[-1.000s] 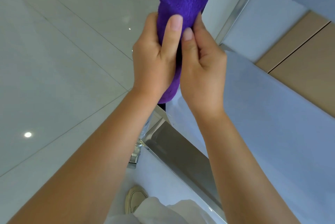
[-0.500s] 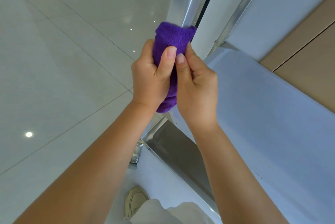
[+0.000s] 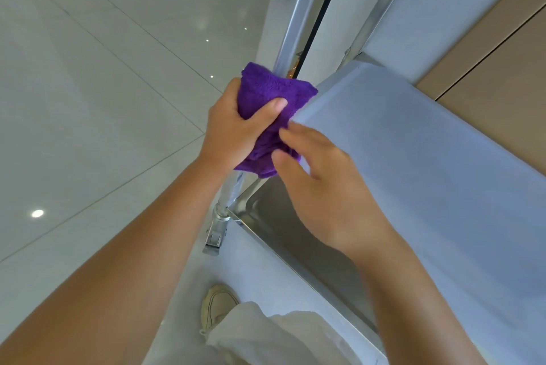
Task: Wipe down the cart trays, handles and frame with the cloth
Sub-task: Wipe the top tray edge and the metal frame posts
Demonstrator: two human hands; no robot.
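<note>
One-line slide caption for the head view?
Left hand grips purple cloth around cart post; right hand open beside it.

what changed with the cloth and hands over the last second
The cloth slid down the cart post, from high up to level with the tray corner. The right hand let go and now hovers open beside it. The left hand kept its grip around cloth and post.

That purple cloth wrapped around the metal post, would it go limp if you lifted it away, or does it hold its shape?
Probably limp: the purple cloth bunches in folds where the left hand grips it around the cart post. It looks fluffy and thick, so likely light and easy to grip, not slippery. It should droop once lifted off.
</note>
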